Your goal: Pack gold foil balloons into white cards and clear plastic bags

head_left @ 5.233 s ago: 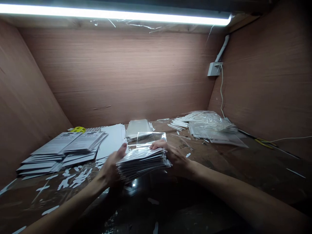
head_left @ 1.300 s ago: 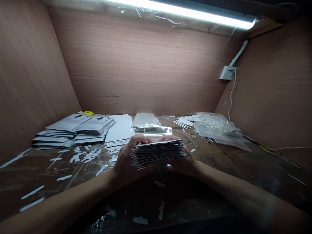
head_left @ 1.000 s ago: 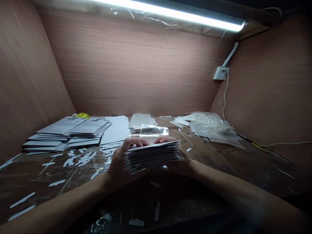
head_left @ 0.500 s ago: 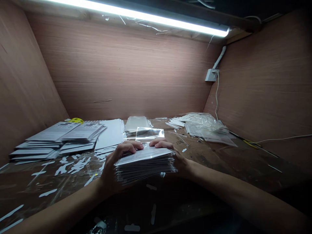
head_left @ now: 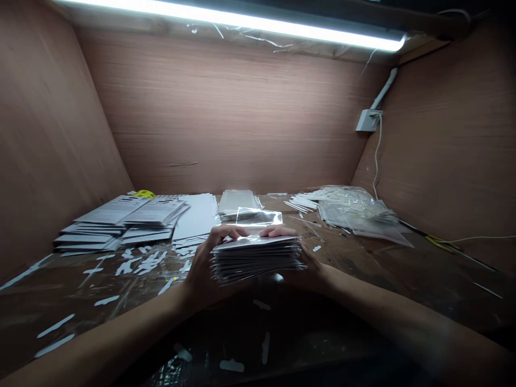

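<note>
A thick stack of printed cards in clear plastic sleeves (head_left: 258,258) is held between both hands above the near part of the table. My left hand (head_left: 209,252) grips its left side, fingers curled over the top. On the opposite side my right hand (head_left: 302,252) clasps the stack, its fingertips also resting on top; its thumb is hidden. The stack's near edges face me, slightly uneven, with plastic edges sticking out. Just behind it lies a clear plastic sleeve (head_left: 259,216), and farther back a pile of clear sleeves (head_left: 239,202).
Stacks of printed cards (head_left: 108,215) and white sheets (head_left: 195,215) stand at the left, near a yellow tape roll (head_left: 144,194). White paper offcuts (head_left: 149,262) litter the table. Crumpled plastic bags (head_left: 355,209) lie at the back right, below a cable (head_left: 377,161) and socket box (head_left: 368,120).
The view has swung slightly left, so everything appears shifted right. The stack has tilted so that its top shows less and its near edges more. Both hands keep their hold.
</note>
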{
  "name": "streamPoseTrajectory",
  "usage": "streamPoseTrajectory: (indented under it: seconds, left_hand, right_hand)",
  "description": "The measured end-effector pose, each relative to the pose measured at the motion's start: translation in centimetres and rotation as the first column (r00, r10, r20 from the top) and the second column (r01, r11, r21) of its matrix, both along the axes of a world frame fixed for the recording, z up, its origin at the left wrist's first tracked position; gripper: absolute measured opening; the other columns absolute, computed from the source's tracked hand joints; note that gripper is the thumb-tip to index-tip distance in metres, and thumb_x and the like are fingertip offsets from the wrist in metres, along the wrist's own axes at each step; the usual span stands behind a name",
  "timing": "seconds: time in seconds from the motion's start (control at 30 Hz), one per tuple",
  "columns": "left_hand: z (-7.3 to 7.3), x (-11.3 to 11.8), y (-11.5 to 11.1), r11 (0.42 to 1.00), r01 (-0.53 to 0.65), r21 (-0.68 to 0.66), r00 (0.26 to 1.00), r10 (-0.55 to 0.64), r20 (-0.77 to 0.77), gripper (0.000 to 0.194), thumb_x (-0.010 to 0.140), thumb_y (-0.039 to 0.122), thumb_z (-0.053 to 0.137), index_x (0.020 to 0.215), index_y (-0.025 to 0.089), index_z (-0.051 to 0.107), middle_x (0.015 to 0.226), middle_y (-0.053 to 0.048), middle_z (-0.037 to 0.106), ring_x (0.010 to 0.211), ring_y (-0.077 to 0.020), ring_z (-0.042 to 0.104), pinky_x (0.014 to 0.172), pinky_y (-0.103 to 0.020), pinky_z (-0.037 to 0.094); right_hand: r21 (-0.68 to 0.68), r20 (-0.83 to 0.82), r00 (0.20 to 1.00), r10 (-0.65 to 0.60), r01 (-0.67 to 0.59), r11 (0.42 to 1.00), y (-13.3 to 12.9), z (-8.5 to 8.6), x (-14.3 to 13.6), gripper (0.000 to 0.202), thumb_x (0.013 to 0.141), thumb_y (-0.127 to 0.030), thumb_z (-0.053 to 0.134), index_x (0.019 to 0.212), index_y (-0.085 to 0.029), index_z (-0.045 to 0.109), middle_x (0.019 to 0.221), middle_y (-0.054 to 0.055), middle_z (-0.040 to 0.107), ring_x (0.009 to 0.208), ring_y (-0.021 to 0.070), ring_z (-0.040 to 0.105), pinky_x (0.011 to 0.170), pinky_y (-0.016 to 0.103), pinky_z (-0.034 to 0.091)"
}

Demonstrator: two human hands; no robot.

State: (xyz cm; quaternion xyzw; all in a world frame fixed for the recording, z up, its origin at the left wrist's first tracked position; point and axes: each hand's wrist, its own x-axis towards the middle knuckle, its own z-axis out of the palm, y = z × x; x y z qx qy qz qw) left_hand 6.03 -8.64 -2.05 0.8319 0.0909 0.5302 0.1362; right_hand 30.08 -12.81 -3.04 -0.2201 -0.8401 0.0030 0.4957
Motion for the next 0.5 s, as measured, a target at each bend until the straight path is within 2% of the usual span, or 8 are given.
streamPoseTrajectory:
  seconds: [0.17, 0.27, 0.37, 0.43, 0.5]
  left_hand:
    - [1.6, -0.2, 0.1, 0.974, -0.148, 0.173, 0.988, 0.153, -0.013, 0.08, 0.066, 0.032, 0.089, 0.127, 0.021, 0.04, 0.123, -0.016, 0.057, 0.115, -0.0296, 0.06, 0.093, -0.047, 0.056]
    - [2.5, -1.1, -0.2, 0.944, -0.221, 0.246, 0.975, 0.219, 0.036, 0.073, 0.065, 0.036, 0.088, 0.12, 0.019, 0.043, 0.112, -0.012, 0.055, 0.109, -0.0289, 0.056, 0.088, -0.045, 0.055]
    - [2.4, -2.0, -0.6, 0.963, -0.192, 0.188, 0.981, 0.189, 0.033, 0.052, 0.076, 0.03, 0.08, 0.116, 0.019, 0.048, 0.102, -0.008, 0.055, 0.095, -0.0224, 0.057, 0.081, -0.038, 0.054]
    - [1.9, -2.4, -0.7, 0.979, -0.173, 0.105, 0.985, 0.171, 0.027, 0.038, 0.085, 0.021, 0.073, 0.117, 0.019, 0.053, 0.103, -0.008, 0.059, 0.094, -0.0197, 0.06, 0.082, -0.035, 0.054]
    - [1.4, -2.6, -0.8, 0.989, -0.141, 0.053, 0.989, 0.138, 0.047, 0.034, 0.087, 0.015, 0.071, 0.118, 0.019, 0.056, 0.106, -0.008, 0.062, 0.096, -0.0189, 0.062, 0.084, -0.034, 0.054]
  right_hand:
    - [0.025, -0.065, 0.988, -0.143, 0.145, 0.989, 0.6, -1.2, 0.0, 0.053, 0.091, -0.03, 0.071, 0.137, -0.023, 0.047, 0.118, 0.014, 0.067, 0.102, 0.0281, 0.07, 0.086, 0.044, 0.061]
    - [0.049, -0.088, 0.971, -0.223, 0.228, 0.972, 0.7, -1.5, 0.0, 0.036, 0.094, -0.03, 0.067, 0.128, -0.023, 0.059, 0.108, 0.01, 0.072, 0.092, 0.0249, 0.072, 0.079, 0.04, 0.062]
    - [0.056, -0.085, 0.93, -0.357, 0.362, 0.93, 0.9, -1.9, 0.1, 0.015, 0.094, -0.033, 0.068, 0.107, -0.025, 0.071, 0.096, 0.007, 0.075, 0.085, 0.0238, 0.074, 0.076, 0.038, 0.063]
    - [0.048, -0.088, 0.91, -0.405, 0.41, 0.911, 0.9, -2.1, 0.2, 0.014, 0.094, -0.036, 0.068, 0.1, -0.026, 0.074, 0.093, 0.006, 0.076, 0.084, 0.025, 0.075, 0.075, 0.039, 0.063]
    - [0.042, -0.093, 0.903, -0.419, 0.424, 0.905, 1.0, -2.3, 0.2, 0.015, 0.094, -0.038, 0.067, 0.101, -0.027, 0.075, 0.089, 0.005, 0.076, 0.083, 0.0261, 0.075, 0.075, 0.041, 0.064]
